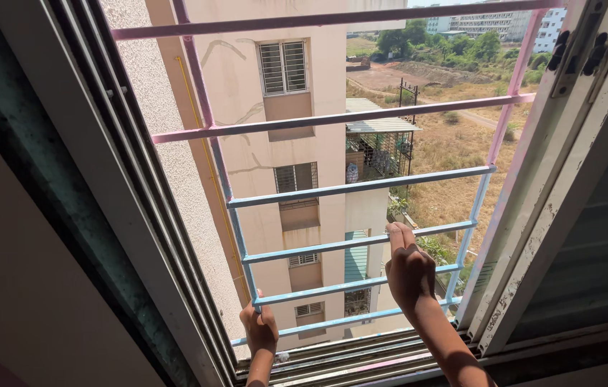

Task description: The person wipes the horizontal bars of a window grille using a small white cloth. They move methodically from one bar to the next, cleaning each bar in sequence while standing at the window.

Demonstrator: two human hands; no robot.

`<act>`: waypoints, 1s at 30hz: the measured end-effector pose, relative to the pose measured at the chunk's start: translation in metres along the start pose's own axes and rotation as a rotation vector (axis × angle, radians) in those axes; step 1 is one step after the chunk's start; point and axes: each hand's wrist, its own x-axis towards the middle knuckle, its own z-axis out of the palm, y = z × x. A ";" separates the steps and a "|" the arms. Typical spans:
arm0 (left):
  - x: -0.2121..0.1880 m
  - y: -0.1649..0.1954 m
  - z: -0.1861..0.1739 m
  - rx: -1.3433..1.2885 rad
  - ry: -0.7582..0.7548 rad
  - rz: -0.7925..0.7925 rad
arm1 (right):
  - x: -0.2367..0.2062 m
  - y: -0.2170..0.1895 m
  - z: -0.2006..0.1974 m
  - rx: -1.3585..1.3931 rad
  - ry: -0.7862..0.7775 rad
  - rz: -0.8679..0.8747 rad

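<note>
The left hand grips the window grille at its lower left corner. The right hand lies curled over a blue bar, seemingly steadying; whether it clasps it I cannot tell.

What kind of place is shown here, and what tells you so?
Probably an upper-floor room in an apartment block. Both hands, left hand and right hand, grip a pink-and-blue window grille above a sliding-window track; a neighbouring residential building stands outside.

Window sill track — grey sliding rails, dusty, pink and blue paint streaks — grille above it
</note>
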 end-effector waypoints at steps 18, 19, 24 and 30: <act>0.000 -0.008 0.006 0.016 0.125 0.226 | 0.019 0.026 -0.040 0.050 -0.036 0.120; 0.000 -0.008 0.006 -0.002 0.123 0.174 | 0.021 0.036 -0.046 0.093 -0.107 0.288; 0.004 -0.012 0.009 0.055 0.062 0.210 | 0.007 0.020 -0.023 0.140 0.082 -0.044; 0.007 -0.015 0.004 -0.047 -0.091 -0.058 | 0.001 0.013 -0.020 0.020 -0.087 -0.010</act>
